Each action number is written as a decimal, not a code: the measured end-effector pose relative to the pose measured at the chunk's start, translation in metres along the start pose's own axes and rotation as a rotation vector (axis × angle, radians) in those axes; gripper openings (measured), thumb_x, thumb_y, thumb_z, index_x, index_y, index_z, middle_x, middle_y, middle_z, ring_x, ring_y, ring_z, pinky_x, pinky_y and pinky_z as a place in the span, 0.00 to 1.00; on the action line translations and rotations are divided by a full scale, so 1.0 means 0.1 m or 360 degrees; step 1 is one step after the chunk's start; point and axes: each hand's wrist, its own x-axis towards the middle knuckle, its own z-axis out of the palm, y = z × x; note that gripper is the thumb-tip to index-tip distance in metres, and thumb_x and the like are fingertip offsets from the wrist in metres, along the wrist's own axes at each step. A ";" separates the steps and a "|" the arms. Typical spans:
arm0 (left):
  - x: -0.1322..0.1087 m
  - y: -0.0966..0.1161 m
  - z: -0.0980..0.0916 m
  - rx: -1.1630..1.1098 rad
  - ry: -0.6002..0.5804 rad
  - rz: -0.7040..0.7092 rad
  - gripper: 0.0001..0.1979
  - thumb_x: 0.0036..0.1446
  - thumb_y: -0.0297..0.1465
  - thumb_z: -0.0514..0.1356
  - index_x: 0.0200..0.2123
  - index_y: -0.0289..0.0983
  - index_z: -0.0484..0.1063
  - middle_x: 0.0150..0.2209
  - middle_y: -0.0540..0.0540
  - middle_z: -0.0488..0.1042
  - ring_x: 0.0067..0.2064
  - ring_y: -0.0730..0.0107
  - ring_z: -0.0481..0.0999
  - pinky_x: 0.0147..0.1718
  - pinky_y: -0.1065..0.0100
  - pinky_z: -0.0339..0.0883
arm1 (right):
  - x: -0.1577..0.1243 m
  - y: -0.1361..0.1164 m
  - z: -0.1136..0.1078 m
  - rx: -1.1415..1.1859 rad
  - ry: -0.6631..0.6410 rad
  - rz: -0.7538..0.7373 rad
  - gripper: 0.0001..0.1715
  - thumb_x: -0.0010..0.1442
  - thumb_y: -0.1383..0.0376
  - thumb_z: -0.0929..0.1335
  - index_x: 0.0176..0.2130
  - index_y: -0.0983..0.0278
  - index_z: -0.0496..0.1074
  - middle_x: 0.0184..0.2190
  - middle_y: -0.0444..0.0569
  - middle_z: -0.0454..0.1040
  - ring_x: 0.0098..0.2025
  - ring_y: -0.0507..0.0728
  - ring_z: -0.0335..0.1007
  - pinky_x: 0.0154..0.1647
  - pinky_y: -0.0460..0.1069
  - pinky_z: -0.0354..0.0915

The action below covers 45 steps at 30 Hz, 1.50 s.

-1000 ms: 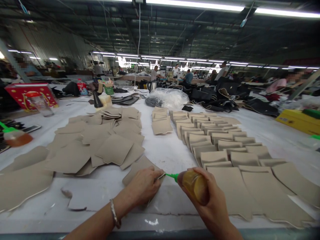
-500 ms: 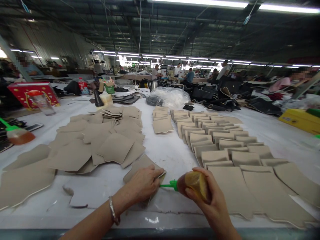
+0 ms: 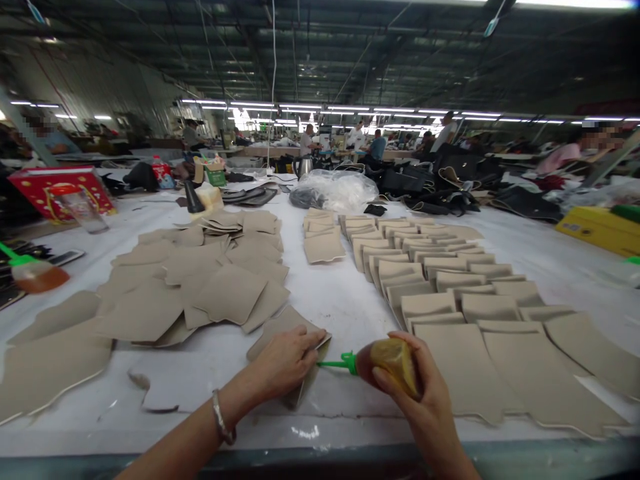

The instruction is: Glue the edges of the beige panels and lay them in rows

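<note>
My left hand (image 3: 287, 360), with a silver bracelet at the wrist, presses on a taupe piece (image 3: 273, 328) near the front edge of the table, its fingers close together over the piece's folded edge. In my right hand (image 3: 423, 380) is a squeeze bottle (image 3: 387, 365) of amber liquid, tilted with its green nozzle pointing left. The nozzle tip is at the edge of the piece, close to my left fingertips. Loose taupe pieces (image 3: 230, 293) are heaped to the left. Folded taupe pieces (image 3: 490, 313) stand in overlapping rows to the right.
A second bottle (image 3: 37, 275) lies at the far left near a clear cup (image 3: 80, 207) and a red box (image 3: 55, 183). Behind the pieces are clear plastic wrap (image 3: 340, 190) and black items (image 3: 410, 180). A yellow box (image 3: 600, 229) is at right. People work in the background.
The nozzle tip has moved slightly up and left along the piece's edge. My left hand stays on the piece, and the view has shifted a little.
</note>
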 end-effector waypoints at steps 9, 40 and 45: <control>-0.02 0.00 0.00 0.0009 -0.0004 -0.0039 0.23 0.62 0.32 0.44 0.59 0.45 0.61 0.47 0.46 0.71 0.44 0.63 0.74 0.47 0.66 0.63 | -0.17 -0.10 0.09 0.0150 -0.0032 0.0094 0.26 0.56 0.54 0.71 0.50 0.58 0.63 0.43 0.44 0.68 0.43 0.58 0.66 0.43 0.45 0.63; -0.02 0.02 0.03 0.0057 -0.0009 -0.0060 0.23 0.62 0.33 0.44 0.60 0.41 0.60 0.44 0.44 0.71 0.43 0.60 0.74 0.45 0.62 0.64 | -0.28 -0.20 0.11 0.0517 -0.0095 0.0369 0.31 0.52 0.52 0.72 0.50 0.59 0.61 0.43 0.47 0.71 0.44 0.62 0.68 0.46 0.50 0.61; -0.01 0.01 0.03 0.0047 -0.0006 -0.0064 0.23 0.63 0.32 0.44 0.60 0.42 0.60 0.44 0.45 0.71 0.43 0.61 0.74 0.45 0.62 0.64 | -0.24 -0.18 0.09 0.0397 -0.0006 0.0309 0.29 0.52 0.54 0.73 0.50 0.59 0.62 0.43 0.47 0.71 0.45 0.61 0.67 0.47 0.49 0.60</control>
